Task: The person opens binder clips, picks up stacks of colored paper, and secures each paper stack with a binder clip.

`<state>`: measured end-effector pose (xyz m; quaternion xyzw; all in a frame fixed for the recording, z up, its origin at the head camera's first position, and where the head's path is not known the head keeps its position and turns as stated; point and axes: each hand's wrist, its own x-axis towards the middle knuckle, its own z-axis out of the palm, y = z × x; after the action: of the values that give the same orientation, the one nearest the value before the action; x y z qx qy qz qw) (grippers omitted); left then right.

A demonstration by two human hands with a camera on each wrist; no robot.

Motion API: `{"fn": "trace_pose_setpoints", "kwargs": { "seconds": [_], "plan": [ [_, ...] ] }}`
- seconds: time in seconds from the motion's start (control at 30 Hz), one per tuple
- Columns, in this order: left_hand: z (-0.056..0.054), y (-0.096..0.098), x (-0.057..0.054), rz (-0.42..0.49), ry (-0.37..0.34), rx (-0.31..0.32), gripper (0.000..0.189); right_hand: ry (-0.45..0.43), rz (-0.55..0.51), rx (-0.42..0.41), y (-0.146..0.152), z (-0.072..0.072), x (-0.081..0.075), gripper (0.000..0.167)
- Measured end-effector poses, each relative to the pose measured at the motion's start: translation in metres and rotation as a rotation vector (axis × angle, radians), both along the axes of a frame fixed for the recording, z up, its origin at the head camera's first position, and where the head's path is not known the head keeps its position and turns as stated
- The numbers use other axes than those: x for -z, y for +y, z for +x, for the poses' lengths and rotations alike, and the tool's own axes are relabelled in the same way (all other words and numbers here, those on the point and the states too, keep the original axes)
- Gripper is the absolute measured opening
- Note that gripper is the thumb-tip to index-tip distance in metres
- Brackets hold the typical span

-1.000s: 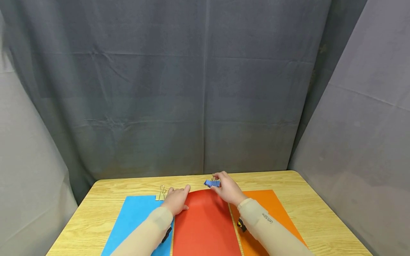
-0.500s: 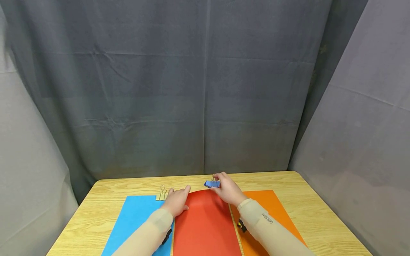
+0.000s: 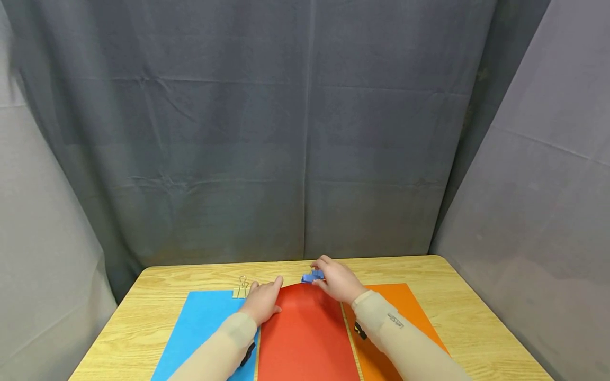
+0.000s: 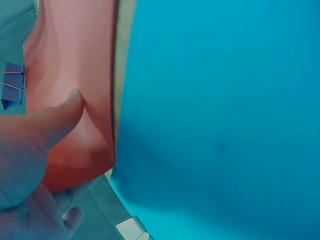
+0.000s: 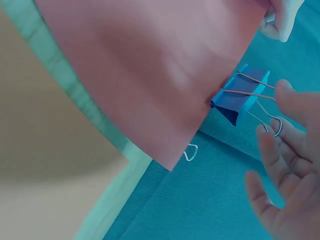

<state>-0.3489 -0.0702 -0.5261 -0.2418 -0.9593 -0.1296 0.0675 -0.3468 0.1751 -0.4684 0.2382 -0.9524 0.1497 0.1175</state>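
Note:
My left hand pinches the far left corner of a red sheet, thumb on top and fingers underneath, as the left wrist view shows. That far edge is raised and bowed. My right hand holds a blue binder clip by its wire handles, thumb on one and fingers by the other. The clip's mouth meets the middle of the red sheet's far edge; whether the sheet lies inside it I cannot tell. In the left wrist view the same blue clip shows beyond the thumb.
To the left lies a blue sheet with a yellow binder clip on its far edge. An orange sheet lies to the right. Another wire handle pokes out past the red sheet. Grey curtains surround the wooden table.
My right hand has moved the blue binder clip slightly left and nearer, up to the red sheet's far edge. The left hand keeps its hold on the corner.

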Motion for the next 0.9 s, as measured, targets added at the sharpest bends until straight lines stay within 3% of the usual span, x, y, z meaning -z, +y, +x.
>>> {"fn": "trace_pose_setpoints", "kwargs": {
  "seconds": [0.2, 0.47, 0.7, 0.9],
  "plan": [
    [0.001, -0.001, 0.000, 0.039, -0.031, 0.000, 0.056, 0.105, 0.091, -0.016, -0.002, -0.001, -0.006, 0.040],
    [0.002, -0.002, -0.003, 0.095, -0.098, 0.037, 0.050, 0.175, 0.149, -0.028, -0.007, -0.003, -0.012, 0.034],
    [0.003, -0.002, -0.005, 0.108, -0.143, 0.029, 0.047, 0.186, 0.202, -0.038, -0.011, -0.005, -0.016, 0.032],
    [0.004, -0.001, -0.006, 0.119, -0.134, 0.031, 0.047, 0.156, 0.215, -0.051, -0.014, -0.007, -0.021, 0.029]
  ]
}}
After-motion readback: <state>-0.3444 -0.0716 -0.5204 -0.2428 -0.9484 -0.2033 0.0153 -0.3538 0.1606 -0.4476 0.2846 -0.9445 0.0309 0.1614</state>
